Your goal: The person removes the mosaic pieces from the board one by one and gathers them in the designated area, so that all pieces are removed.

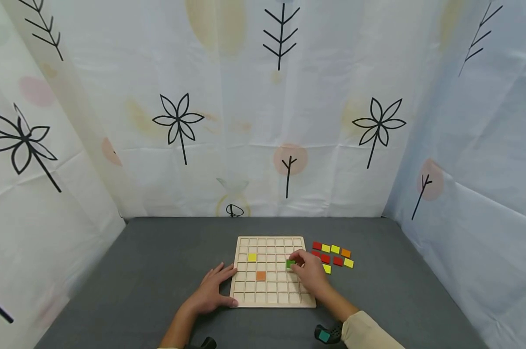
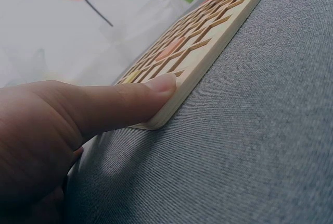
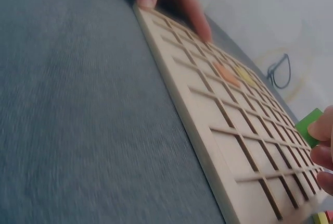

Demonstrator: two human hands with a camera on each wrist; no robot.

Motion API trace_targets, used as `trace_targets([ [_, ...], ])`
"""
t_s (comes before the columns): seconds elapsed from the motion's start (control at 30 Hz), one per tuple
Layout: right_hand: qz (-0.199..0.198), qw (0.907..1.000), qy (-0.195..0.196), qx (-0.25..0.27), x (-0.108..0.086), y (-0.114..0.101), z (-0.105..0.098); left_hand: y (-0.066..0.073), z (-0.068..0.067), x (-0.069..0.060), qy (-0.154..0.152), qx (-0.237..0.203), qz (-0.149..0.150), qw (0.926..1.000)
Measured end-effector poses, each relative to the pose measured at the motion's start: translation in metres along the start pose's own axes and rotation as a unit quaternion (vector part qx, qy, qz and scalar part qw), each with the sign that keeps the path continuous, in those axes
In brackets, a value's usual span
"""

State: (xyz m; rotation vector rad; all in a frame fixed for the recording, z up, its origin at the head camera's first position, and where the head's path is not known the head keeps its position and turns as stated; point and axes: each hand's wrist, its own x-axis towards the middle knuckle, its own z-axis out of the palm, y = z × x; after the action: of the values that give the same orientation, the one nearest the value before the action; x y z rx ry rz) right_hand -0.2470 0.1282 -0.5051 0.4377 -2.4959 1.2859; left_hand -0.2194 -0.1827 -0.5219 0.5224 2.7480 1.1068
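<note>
A light wooden grid board (image 1: 271,300) lies flat on the grey table. My right hand (image 1: 310,273) pinches a green square tile (image 1: 290,263) over the right part of the grid; in the right wrist view the green tile (image 3: 309,125) is tilted between thumb and fingers. My left hand (image 1: 211,290) rests at the board's left edge, fingers spread, the thumb on the near left corner, as the left wrist view also shows. Two tiles sit in grid squares: a yellow tile (image 1: 252,257) toward the far left and an orange tile (image 1: 261,276) nearer the middle.
To the right of the board lie several loose tiles, among them a red tile (image 1: 338,261), a yellow tile (image 1: 348,263) and an orange tile (image 1: 345,253). White patterned cloth (image 1: 254,121) hangs behind and at both sides of the table (image 1: 171,252).
</note>
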Motion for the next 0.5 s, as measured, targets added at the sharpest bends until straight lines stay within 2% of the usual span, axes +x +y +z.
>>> trace_targets([
  [0.5,0.003,0.9982,0.040,-0.045,-0.008,0.027,-0.033,-0.003,0.000,0.001,0.000,0.002,0.006,1.0000],
])
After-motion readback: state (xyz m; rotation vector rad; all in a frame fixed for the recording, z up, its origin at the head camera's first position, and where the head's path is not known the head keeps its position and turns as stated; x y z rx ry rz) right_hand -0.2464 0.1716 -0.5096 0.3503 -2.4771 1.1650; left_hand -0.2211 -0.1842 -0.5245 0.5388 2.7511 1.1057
